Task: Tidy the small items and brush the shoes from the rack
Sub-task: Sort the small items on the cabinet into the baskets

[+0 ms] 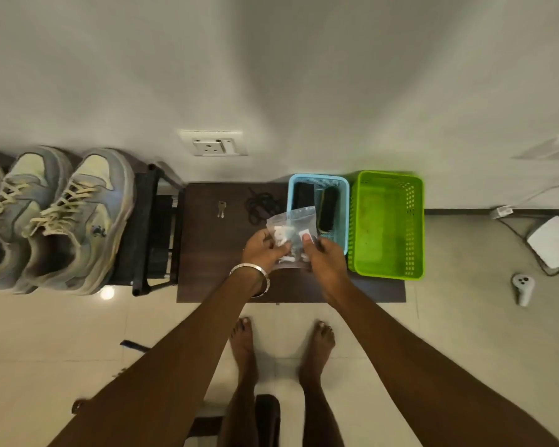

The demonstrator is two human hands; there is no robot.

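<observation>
Two hands meet at the centre of the frame over a dark brown table (207,253). The left hand (265,248), with a metal bangle (250,275) on its wrist, and the right hand (323,253) both pinch small clear plastic bags (291,225) that hold white bits, thumbs pressed on the plastic. Just right of the bags sits a blue basket (344,204) with dark brushes (328,209) inside, and touching its right side is a green basket (388,225). Above and left of the hands, a key (221,208) and a tangle of black laces (261,206) lie on the tabletop. At the left edge of the frame, grey shoes (78,221) with pale laces stand on a black rack (152,227).
</observation>
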